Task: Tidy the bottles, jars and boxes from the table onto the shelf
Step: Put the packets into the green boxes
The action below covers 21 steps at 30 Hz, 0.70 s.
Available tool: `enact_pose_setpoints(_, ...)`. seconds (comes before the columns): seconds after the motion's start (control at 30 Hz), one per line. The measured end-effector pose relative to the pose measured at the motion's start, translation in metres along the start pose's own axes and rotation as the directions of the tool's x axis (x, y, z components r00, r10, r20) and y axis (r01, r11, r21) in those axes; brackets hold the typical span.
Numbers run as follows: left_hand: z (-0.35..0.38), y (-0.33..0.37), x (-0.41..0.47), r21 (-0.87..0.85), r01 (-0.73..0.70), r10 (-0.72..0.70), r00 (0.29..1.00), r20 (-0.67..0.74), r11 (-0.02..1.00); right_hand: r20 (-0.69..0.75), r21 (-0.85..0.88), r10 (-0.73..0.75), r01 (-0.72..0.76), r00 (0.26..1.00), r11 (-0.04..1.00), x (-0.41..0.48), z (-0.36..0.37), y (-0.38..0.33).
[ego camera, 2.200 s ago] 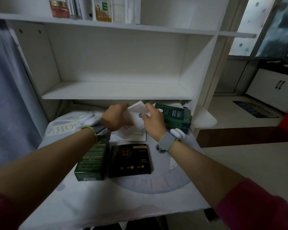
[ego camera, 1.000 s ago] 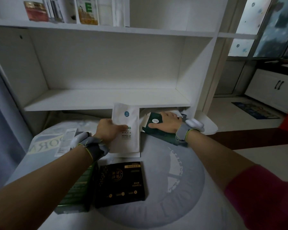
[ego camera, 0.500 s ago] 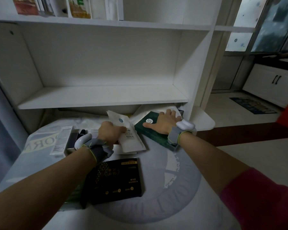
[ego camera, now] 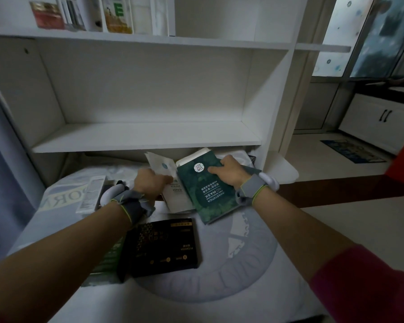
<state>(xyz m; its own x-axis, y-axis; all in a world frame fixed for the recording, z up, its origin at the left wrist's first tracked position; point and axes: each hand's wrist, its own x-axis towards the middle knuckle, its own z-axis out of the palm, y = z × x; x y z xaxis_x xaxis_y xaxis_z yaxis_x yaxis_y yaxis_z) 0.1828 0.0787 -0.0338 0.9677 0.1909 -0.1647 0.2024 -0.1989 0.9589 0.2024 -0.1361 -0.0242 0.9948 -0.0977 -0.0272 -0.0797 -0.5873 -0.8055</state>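
Note:
My left hand (ego camera: 149,183) grips a white pouch (ego camera: 163,167) that leans toward the back of the table (ego camera: 219,299). My right hand (ego camera: 229,173) holds the far end of a dark green mask box (ego camera: 210,194), tilted up off the table beside the pouch. A black flat box (ego camera: 163,247) lies in front of my left wrist. A green box (ego camera: 107,259) lies left of it, mostly hidden by my left forearm. A narrow white box (ego camera: 91,194) rests at the left. The white shelf (ego camera: 145,136) stands behind the table, its middle board bare.
The top shelf board holds a red jar (ego camera: 47,15) and several upright boxes (ego camera: 118,16). A grey curtain (ego camera: 2,171) hangs on the left. At the right the floor opens out, with a white cabinet (ego camera: 383,117) and a dark mat (ego camera: 352,151).
My right hand has lifted the green mask box's far end and pulled it nearer. My left hand has tipped the white pouch up and back.

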Motion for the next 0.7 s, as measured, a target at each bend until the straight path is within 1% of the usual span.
enact_pose_setpoints(0.1,-0.02,0.013,0.001,0.058,-0.081,0.083,0.996,-0.033,0.995,0.014,0.236,-0.048,0.043,0.999,0.971,-0.008,-0.003,-0.007)
enact_pose_setpoints(0.17,-0.034,0.029,-0.005,0.071,-0.105,0.11,0.992,-0.067,0.992,0.053,0.385,-0.043,0.02,0.998,0.923,-0.015,-0.003,-0.013)
enact_pose_setpoints(0.23,-0.047,0.048,-0.009,0.062,-0.14,0.147,0.98,-0.133,0.988,0.059,0.492,-0.016,-0.015,0.998,0.871,-0.019,0.0,-0.018)
enact_pose_setpoints(0.3,-0.058,0.067,-0.018,0.01,-0.228,0.225,0.951,-0.212,0.974,0.014,0.575,0.039,-0.04,0.999,0.817,-0.025,0.003,-0.025)
enact_pose_setpoints(0.37,-0.065,0.082,-0.03,-0.042,-0.314,0.29,0.912,-0.29,0.948,-0.017,0.63,0.049,-0.028,0.999,0.776,-0.027,0.007,-0.028)
enact_pose_setpoints(0.4,-0.067,0.09,-0.039,-0.094,-0.356,0.315,0.902,-0.295,0.93,-0.025,0.654,0.047,-0.019,0.999,0.756,-0.029,0.008,-0.03)
enact_pose_setpoints(0.47,-0.069,0.102,-0.052,-0.235,-0.423,0.366,0.896,-0.25,0.875,-0.033,0.715,0.053,-0.013,0.998,0.699,-0.033,0.012,-0.034)
enact_pose_setpoints(0.57,-0.072,0.116,-0.061,-0.34,-0.466,0.413,0.884,-0.219,0.817,-0.056,0.781,0.064,0.004,0.996,0.625,-0.034,0.013,-0.04)
enact_pose_setpoints(0.63,-0.074,0.12,-0.06,-0.38,-0.461,0.422,0.888,-0.186,0.802,-0.062,0.782,0.075,0.001,0.995,0.623,-0.034,0.013,-0.041)
enact_pose_setpoints(0.7,-0.075,0.121,-0.057,-0.414,-0.444,0.43,0.893,-0.132,0.794,-0.053,0.767,0.083,-0.013,0.995,0.642,-0.038,0.015,-0.039)
